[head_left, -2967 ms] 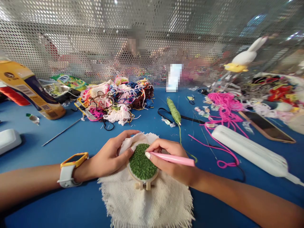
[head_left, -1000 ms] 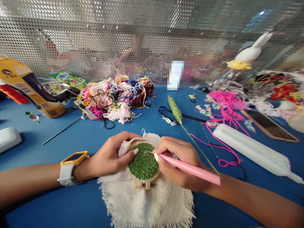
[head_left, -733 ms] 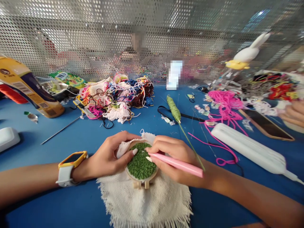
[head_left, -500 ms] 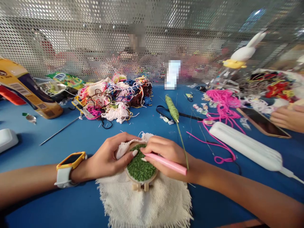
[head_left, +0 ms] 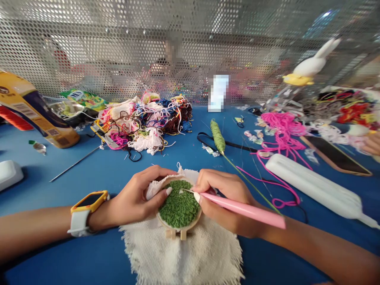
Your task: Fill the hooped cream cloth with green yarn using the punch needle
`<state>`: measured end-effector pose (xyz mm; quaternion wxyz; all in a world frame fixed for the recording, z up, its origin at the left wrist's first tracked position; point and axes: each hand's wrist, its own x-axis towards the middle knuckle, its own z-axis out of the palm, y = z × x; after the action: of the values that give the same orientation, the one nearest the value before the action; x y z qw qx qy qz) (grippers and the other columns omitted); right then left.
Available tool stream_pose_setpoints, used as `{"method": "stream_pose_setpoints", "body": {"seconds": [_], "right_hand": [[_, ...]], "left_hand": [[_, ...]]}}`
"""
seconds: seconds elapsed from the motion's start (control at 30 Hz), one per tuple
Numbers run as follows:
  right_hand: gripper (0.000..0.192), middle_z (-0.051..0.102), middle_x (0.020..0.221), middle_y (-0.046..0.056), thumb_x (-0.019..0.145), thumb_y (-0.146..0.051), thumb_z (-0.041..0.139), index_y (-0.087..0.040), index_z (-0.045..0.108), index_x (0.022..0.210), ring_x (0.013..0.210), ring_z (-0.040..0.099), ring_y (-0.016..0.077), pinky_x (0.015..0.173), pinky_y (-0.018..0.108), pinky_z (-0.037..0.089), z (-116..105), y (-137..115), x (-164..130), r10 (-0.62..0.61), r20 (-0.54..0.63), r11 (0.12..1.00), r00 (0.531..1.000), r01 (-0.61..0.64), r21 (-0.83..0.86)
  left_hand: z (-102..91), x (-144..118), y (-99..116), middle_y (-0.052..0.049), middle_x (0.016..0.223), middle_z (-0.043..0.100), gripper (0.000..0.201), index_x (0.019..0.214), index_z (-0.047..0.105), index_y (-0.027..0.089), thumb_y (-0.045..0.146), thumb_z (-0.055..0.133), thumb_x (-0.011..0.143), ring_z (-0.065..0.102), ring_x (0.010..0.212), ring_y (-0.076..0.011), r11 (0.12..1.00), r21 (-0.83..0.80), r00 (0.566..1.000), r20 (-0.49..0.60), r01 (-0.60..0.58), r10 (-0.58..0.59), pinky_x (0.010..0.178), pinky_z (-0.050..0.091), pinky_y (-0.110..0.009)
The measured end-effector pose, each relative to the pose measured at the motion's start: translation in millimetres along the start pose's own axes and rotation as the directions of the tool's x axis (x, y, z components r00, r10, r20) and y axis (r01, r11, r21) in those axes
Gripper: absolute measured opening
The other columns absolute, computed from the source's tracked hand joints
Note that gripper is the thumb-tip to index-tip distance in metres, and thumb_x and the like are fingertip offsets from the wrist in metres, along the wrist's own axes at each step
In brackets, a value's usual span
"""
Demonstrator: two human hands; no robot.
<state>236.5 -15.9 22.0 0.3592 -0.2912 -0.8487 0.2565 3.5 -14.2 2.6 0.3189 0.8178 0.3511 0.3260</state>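
Observation:
My left hand (head_left: 145, 194) is closed on the left rim of a small embroidery hoop (head_left: 170, 234), thumb on top. White fringed cloth (head_left: 184, 257) is stretched in the hoop and spreads below it. Dark green yarn loops (head_left: 178, 209) cover most of the hooped cloth, around a small pale spot near the upper middle. Pinched in my right hand (head_left: 228, 198) is a pink punch needle (head_left: 246, 209), its thin metal tip at that spot. Light green yarn runs from the handle's back end to a wound green yarn bundle (head_left: 217, 136).
Tangled yarn scraps (head_left: 148, 122) lie behind the hoop. At right are pink yarn (head_left: 282, 128), a white elongated device (head_left: 314, 186) and a phone (head_left: 335, 154). A yellow bottle (head_left: 38, 113) and a metal rod (head_left: 74, 163) lie left. Another person's hand (head_left: 372, 143) shows at far right.
My right hand has drawn back to the right with the punch needle, uncovering its metal tip and the pale spot. The other person's hand has moved right. My left hand stays put.

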Motion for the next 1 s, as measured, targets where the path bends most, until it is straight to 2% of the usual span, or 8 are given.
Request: {"method": "stream_pose_setpoints", "body": {"seconds": [0.27,0.47,0.53,0.6,0.67,0.8,0.9,1.0], "right_hand": [[0.015,0.053,0.068,0.001,0.083,-0.007,0.045,-0.02,0.049,0.076,0.063,0.047,0.0128,0.059,0.026,0.041,-2,-8,3,-0.089,0.063,0.988,0.994,0.096,-0.118],[0.011,0.057,0.075,0.005,0.089,-0.011,0.049,-0.016,0.058,0.088,0.072,0.05,0.0151,0.07,0.029,0.046,11,12,1,-0.242,0.136,0.946,0.961,0.265,-0.185],[0.01,0.059,0.079,0.006,0.09,-0.013,0.051,-0.015,0.06,0.091,0.076,0.052,0.0158,0.073,0.03,0.046,13,17,1,-0.246,0.142,0.945,0.959,0.27,-0.183],[0.007,0.062,0.082,0.005,0.088,-0.013,0.055,-0.016,0.062,0.089,0.078,0.055,0.0148,0.073,0.028,0.047,11,17,3,-0.153,0.151,0.979,0.977,0.17,-0.11],[0.004,0.064,0.08,0.003,0.084,-0.014,0.06,-0.016,0.063,0.086,0.074,0.057,0.0121,0.068,0.024,0.047,5,12,8,0.029,0.169,1.0,0.985,-0.027,-0.009],[0.01,0.063,0.073,-0.001,0.08,-0.02,0.066,-0.016,0.064,0.089,0.063,0.055,0.0088,0.054,0.019,0.042,-4,2,19,0.36,0.199,0.911,0.911,-0.389,0.135],[0.011,0.064,0.073,0.0,0.078,-0.025,0.069,-0.015,0.065,0.083,0.062,0.055,0.0087,0.052,0.019,0.04,-3,2,24,0.465,0.202,0.839,0.862,-0.501,0.21],[0.013,0.067,0.074,0.002,0.075,-0.027,0.071,-0.015,0.068,0.08,0.063,0.057,0.0093,0.054,0.02,0.042,2,7,24,0.499,0.154,0.812,0.853,-0.522,0.263]], "left_hand": [[0.2,1,-1,-0.008,0.115,0.064,0.036,0.122,0.055,0.018,0.014,0.053,0.086,0.061,0.106,-0.0193,1.0,0.004,1.0,0.013,-0.003,0.003,0.092,0.048,-0.032],[1.7,-3,2,-0.01,0.112,0.062,0.039,0.127,0.054,0.018,0.013,0.05,0.088,0.06,0.102,-0.0188,0.994,0.048,0.995,0.003,-0.095,0.095,0.09,0.049,-0.032],[2.2,-4,2,-0.01,0.114,0.062,0.039,0.128,0.053,0.018,0.015,0.051,0.089,0.059,0.103,-0.0189,0.994,0.028,0.995,0.012,-0.104,0.104,0.09,0.048,-0.033],[2.5,-3,1,-0.01,0.117,0.063,0.037,0.128,0.054,0.019,0.017,0.052,0.091,0.059,0.106,-0.0195,0.997,-0.034,0.997,0.022,-0.07,0.07,0.094,0.047,-0.033],[2.7,-1,-1,-0.01,0.119,0.064,0.033,0.125,0.056,0.019,0.023,0.051,0.093,0.059,0.109,-0.0204,0.986,-0.167,1.0,0.024,0.014,-0.01,0.096,0.047,-0.034],[3.0,6,-5,-0.011,0.114,0.068,0.032,0.118,0.061,0.015,0.033,0.05,0.094,0.064,0.104,-0.0219,0.846,-0.487,0.974,0.056,0.217,-0.217,0.089,0.052,-0.034],[3.0,10,-7,-0.009,0.102,0.071,0.03,0.108,0.063,0.012,0.035,0.058,0.089,0.066,0.091,-0.02,0.77,-0.576,0.949,0.032,0.273,-0.313,0.08,0.053,-0.03],[3.1,11,-7,-0.008,0.097,0.071,0.031,0.107,0.063,0.011,0.036,0.061,0.087,0.064,0.083,-0.0167,0.77,-0.569,0.935,-0.007,0.288,-0.355,0.075,0.051,-0.026]]}}
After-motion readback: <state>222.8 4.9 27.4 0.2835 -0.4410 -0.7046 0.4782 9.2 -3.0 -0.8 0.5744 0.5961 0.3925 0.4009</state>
